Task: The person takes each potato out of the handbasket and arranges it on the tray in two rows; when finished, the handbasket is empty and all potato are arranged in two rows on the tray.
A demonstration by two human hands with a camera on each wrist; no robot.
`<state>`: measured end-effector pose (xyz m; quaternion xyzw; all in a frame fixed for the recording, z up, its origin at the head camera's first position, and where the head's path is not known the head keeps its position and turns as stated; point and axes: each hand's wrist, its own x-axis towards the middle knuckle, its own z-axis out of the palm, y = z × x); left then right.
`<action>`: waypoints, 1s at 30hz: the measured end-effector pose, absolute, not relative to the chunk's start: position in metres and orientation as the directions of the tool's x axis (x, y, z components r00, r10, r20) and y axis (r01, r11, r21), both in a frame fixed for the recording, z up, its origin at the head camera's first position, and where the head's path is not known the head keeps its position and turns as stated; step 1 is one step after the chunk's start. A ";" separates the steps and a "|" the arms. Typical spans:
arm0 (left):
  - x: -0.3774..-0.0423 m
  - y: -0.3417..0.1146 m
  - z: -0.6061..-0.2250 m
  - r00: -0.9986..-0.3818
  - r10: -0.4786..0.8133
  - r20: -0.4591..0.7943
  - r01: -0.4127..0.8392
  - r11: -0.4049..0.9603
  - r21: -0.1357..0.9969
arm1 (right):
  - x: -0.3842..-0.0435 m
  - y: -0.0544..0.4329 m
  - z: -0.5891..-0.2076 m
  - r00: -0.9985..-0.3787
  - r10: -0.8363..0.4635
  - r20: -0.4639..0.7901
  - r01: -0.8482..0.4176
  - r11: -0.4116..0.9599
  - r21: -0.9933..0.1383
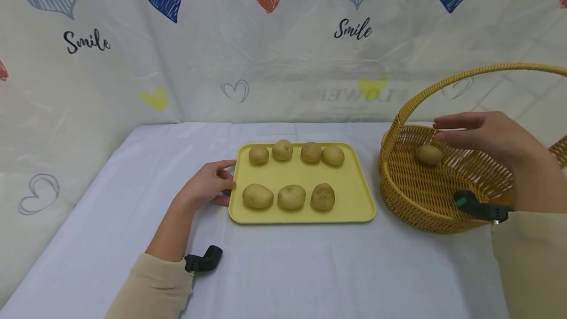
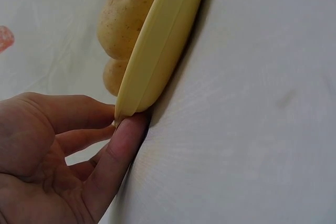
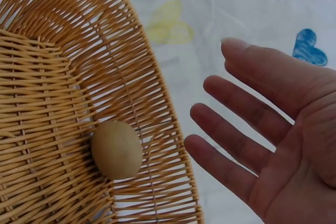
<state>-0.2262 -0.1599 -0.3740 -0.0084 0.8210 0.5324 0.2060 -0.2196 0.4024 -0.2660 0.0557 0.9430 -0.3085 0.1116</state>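
My left hand [image 1: 209, 183] is at the left edge of a yellow tray [image 1: 305, 174], holding its rim between thumb and fingers. In the left wrist view, one fingertip [image 2: 128, 135] lies under the rim. Several potatoes sit on the tray in two rows, such as a front-row potato [image 1: 258, 196] and a back-row potato [image 1: 333, 155]. Over a wicker basket [image 1: 398, 201] hovers my right hand [image 1: 487, 134], fingers extended and holding nothing. A single potato [image 3: 117, 150] rests inside the basket, against its far wall and apart from the right hand.
The basket's tall arched handle [image 1: 465, 73] rises beside the right forearm. A white cloth [image 1: 283, 270] covers the table. Behind it hangs a white sheet [image 1: 283, 43] printed with hearts and words. Each wrist carries a black camera, such as the left one [image 1: 204, 260].
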 end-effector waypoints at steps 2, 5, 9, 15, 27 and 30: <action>-0.227 -0.160 -0.374 -0.916 0.206 -0.344 -0.230 0.434 0.871 | -0.222 0.406 -0.272 -0.968 0.048 -0.244 0.183 0.803 -0.567; -0.227 -0.161 -0.375 -0.919 0.209 -0.334 -0.218 0.436 0.873 | -0.226 0.411 -0.282 -0.970 0.058 -0.234 0.187 0.795 -0.578; -0.226 -0.162 -0.376 -0.922 0.208 -0.325 -0.210 0.437 0.875 | -0.229 0.417 -0.292 -0.972 0.067 -0.226 0.190 0.792 -0.580; -0.226 -0.162 -0.376 -0.923 0.207 -0.325 -0.210 0.437 0.875 | -0.228 0.424 -0.305 -0.966 0.077 -0.246 0.209 0.793 -0.572; -0.226 -0.161 -0.376 -0.923 0.204 -0.327 -0.213 0.438 0.873 | -0.231 0.422 -0.319 -0.961 0.059 -0.269 0.200 0.819 -0.537; -0.227 -0.161 -0.376 -0.922 0.202 -0.329 -0.215 0.439 0.872 | -0.233 0.422 -0.321 -0.964 0.050 -0.263 0.190 0.819 -0.541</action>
